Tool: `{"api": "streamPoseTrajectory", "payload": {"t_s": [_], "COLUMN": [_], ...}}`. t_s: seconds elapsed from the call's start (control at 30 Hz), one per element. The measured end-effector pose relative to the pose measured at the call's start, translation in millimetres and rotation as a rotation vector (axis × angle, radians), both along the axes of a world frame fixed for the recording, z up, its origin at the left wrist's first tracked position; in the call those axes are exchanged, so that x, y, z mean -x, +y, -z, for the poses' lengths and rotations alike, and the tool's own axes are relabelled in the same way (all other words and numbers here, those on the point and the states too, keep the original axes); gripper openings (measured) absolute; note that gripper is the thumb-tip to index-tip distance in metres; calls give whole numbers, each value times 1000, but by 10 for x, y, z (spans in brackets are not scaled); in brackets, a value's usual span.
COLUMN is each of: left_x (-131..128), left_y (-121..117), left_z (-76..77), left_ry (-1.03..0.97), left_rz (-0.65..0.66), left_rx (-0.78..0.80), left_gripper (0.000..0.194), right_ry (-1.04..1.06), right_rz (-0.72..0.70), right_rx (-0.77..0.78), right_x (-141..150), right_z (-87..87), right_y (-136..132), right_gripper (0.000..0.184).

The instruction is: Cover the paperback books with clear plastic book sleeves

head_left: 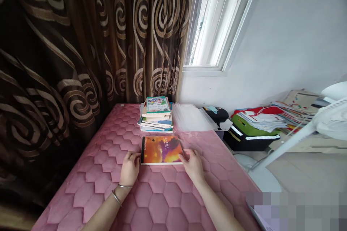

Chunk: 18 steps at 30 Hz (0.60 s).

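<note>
Now, from the left, our left hand [130, 169] curls at the dark end of the orange book [162, 149], which lies flat on the pink padded surface [157, 191] between our hands, long axis running across us; our right hand [194, 165] meets the opposite short edge, equally near. Whether either pinches, we can't tell.

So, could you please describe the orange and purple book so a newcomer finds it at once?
On the pink quilted surface, look nearer than the stacked books. The orange and purple book lies flat between the left hand and right hand; its cloudy cover differs from the stack's green-bordered top book.
</note>
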State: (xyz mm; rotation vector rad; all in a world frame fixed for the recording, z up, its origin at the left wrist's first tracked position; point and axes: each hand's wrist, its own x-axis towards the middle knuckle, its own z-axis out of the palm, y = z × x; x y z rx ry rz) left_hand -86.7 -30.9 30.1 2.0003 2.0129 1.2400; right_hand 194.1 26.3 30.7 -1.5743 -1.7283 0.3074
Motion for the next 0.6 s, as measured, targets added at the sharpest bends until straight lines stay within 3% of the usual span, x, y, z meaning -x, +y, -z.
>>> {"api": "streamPoseTrajectory", "payload": {"t_s": [0.1,0.2,0.37,0.47,0.6], "left_x": [-228,-509,-811,-795,-492], "left_y": [-43,-35,37,44,-10], "left_z": [-113,-170,-121,-116,-134], "left_ry": [149,263,295,282,264], "left_rz": [106,180,175,161,120], "left_rx": [11,72,89,86,114], "left_gripper": [22,19,16,18,20], "right_ry": [-184,-232,-274,-284,-291], "right_rz": [-114,-246,-226,-213,-194], "right_rx": [-70,-58,-37,-46,-40], "right_x": [161,366,542,485,200], "right_z": [-96,-153,-114,-77,-52], "right_y": [-124,-262,-340,-314,-249], "right_gripper": [17,13,14,14,14]}}
